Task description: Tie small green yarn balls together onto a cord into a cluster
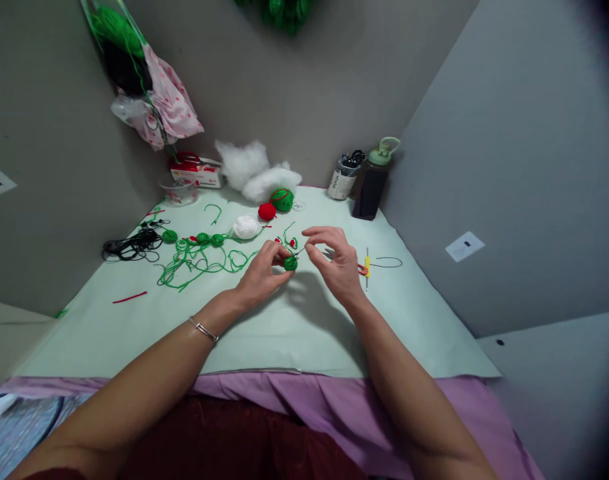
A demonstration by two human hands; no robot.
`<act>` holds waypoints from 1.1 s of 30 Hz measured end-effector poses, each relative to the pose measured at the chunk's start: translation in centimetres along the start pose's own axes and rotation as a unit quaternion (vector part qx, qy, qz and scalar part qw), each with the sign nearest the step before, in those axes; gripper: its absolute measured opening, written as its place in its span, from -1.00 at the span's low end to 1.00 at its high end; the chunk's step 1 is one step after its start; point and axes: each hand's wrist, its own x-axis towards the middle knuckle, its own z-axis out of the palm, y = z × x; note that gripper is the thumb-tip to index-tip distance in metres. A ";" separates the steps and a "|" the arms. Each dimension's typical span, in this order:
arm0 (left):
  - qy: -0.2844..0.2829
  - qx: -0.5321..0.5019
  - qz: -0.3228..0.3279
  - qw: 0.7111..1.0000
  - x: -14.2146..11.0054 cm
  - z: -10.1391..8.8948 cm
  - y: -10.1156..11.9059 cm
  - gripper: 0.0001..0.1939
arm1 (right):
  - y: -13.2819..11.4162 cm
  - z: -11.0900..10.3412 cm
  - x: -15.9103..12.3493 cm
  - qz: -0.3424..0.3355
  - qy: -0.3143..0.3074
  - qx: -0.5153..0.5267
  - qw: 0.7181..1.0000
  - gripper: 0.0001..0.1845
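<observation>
My left hand has its thumb and fingers closed around a small green yarn ball, held just over the table. To its right, my right hand pinches a thin dark piece that runs to the top of the ball; whether it is a needle or a thread I cannot tell. Small red, white and green crocheted pieces lie just behind the ball. Beside my right hand are orange-handled scissors, partly hidden, and a yellow-handled crochet hook.
Loose green yarn and black yarn spread over the left side. White, red and green yarn balls lie behind, near white stuffing. A bottle and a pen cup stand at back right.
</observation>
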 end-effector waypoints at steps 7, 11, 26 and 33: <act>-0.001 0.052 -0.021 0.998 0.0 -0.3 -0.6 -0.77 | 0.1 -1.2 0.8 0.250 -0.097 0.305 0.914 -0.77; 0.011 0.101 -0.034 0.994 0.3 -1.0 -1.7 -0.80 | -0.4 -2.3 0.9 0.237 -0.104 0.353 0.899 -0.80; 0.055 -0.111 -0.124 0.985 1.0 -1.5 -0.1 -0.62 | -0.3 -3.1 0.1 0.214 -0.328 0.390 0.833 -0.77; 0.069 -0.090 -0.131 0.985 1.1 -1.5 -0.3 -0.67 | -0.3 -3.4 0.0 0.185 -0.390 0.366 0.824 -0.80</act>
